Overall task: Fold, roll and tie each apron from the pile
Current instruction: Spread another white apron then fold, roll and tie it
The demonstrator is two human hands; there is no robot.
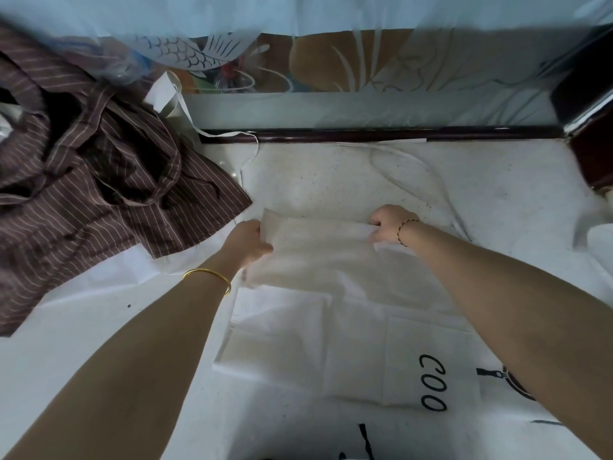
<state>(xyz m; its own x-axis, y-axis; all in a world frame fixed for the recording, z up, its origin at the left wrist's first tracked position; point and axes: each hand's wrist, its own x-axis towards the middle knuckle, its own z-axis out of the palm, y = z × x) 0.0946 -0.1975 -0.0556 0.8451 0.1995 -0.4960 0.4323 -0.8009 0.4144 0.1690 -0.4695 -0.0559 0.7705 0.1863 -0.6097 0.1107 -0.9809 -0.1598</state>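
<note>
**White cloth halfway to a roll**

White cloth fills the middle of the bench (109, 327): a white apron (331, 343) is laid flat, its printed black lettering at the near edge. Its far end has been turned over into a soft fold or the beginning of a roll, and that end is held at both sides. The left hand (247, 242) is closed on the left edge of the fold, fingers tucked under the cloth; the right hand (388, 224) is curled round the right edge, pinching it.

The white ties (414, 171) are seen lying loose on the bench beyond the fold, untied. A brown striped apron (99, 180) is heaped at the far left, crumpled and unfolded, and it is judged to be the waiting pile.

By this showing the task is judged to be at an early stage. Rolling of the white apron appears barely begun, with most of its length left flat, and the tying is not yet done. No finished bundle can be made out anywhere in view.
</note>
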